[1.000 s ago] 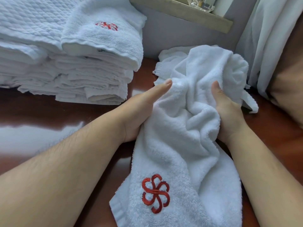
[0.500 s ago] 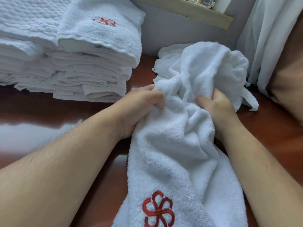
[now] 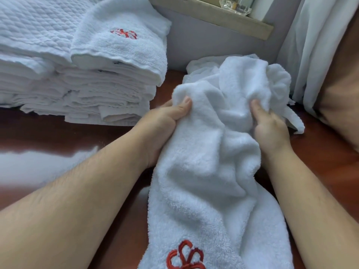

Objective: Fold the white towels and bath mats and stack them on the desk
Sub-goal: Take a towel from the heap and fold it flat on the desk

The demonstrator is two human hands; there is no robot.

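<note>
A crumpled white towel [image 3: 206, 171] with a red embroidered flower logo lies bunched between my hands on the dark red-brown desk [image 3: 38, 133]. My left hand [image 3: 165, 123] grips its left side, thumb pressed into the cloth. My right hand [image 3: 270, 129] pinches the bunched cloth on the right side. The towel's near end hangs toward me, off the bottom of the frame. A tall stack of folded white towels and quilted bath mats [image 3: 77, 74] stands at the far left, topped by a folded towel with the same red logo.
More loose white cloth [image 3: 206, 65] lies behind the held towel against the grey wall. A wooden ledge [image 3: 223, 18] holding a glass item runs above. White curtain [image 3: 310, 45] and a tan cushion [image 3: 342, 90] close off the right side.
My left hand went from flat against the towel to gripping it. Both hands gathered the cloth and pulled it toward me, so the red logo slid down to the frame's bottom edge.
</note>
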